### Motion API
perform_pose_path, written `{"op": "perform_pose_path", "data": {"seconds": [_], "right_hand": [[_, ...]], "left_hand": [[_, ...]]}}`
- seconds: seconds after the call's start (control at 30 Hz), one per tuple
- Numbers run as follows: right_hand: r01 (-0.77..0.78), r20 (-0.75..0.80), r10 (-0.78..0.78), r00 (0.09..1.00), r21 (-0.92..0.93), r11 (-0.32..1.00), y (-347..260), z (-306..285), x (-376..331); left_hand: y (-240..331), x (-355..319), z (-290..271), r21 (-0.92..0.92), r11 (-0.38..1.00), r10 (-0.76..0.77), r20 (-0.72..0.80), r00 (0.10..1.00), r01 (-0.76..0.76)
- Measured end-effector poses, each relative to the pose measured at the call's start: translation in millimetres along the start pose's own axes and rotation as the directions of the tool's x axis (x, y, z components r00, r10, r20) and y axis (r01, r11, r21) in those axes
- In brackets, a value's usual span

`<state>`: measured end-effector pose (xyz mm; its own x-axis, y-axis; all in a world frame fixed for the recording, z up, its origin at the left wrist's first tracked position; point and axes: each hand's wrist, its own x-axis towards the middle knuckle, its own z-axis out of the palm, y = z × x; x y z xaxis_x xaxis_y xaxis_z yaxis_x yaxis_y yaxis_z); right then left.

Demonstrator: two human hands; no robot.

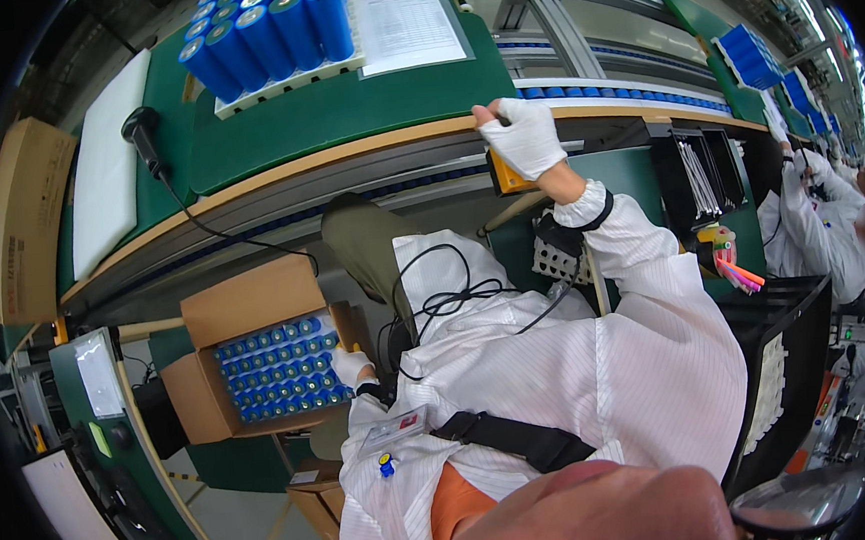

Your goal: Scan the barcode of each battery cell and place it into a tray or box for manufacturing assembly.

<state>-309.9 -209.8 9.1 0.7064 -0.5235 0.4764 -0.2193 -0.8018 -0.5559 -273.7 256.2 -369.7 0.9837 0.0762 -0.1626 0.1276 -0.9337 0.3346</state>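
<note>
- The left hand [349, 364], in a white glove, reaches down to the open cardboard box [254, 303] below the bench; its fingers rest at the right edge of the blue cylindrical cells [279, 371], and whether they grip one I cannot tell
- The cells stand upright in rows, ends up, lying to the left of that hand
- The right hand [526, 138] is well apart, its fingers curled over the workbench edge [344, 148]
- More blue cells stand in a white tray [284, 80] on the bench top

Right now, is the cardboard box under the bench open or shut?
Open. The cardboard box has its flaps folded back, showing rows of blue cylinders, and the gloved left hand is at its edge.
</note>
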Motion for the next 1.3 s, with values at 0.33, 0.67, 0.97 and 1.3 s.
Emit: {"op": "perform_pose_path", "data": {"seconds": [0.33, 0.67, 0.97, 1.3], "right_hand": [[-0.008, 0.009, 0.008, 1.0, 0.02, 1.0, -4.3, 0.4, 0.4], [0.017, 0.026, -0.016, 1.0, -0.033, 0.999, -4.5, 3.3, 1.1], [-0.009, 0.085, 0.008, 0.996, 0.009, 1.0, -7.3, 6.7, -2.0], [0.223, 0.115, -0.203, 0.972, -0.196, 0.955, -18.9, 4.8, -5.5]], "left_hand": [[0.5, 0.2, 2.7, 0.075, 0.996, -0.04, -0.015, 0.999, 0.041], [11.2, -3.1, -4.8, 0.074, 0.995, -0.07, -0.05, 0.996, 0.074], [16.6, -5.4, -11.7, 0.079, 0.997, -0.017, -0.117, 0.993, 0.027], [17.5, -7.9, -13.6, 0.179, 0.982, -0.044, -0.113, 0.993, 0.064]]}}
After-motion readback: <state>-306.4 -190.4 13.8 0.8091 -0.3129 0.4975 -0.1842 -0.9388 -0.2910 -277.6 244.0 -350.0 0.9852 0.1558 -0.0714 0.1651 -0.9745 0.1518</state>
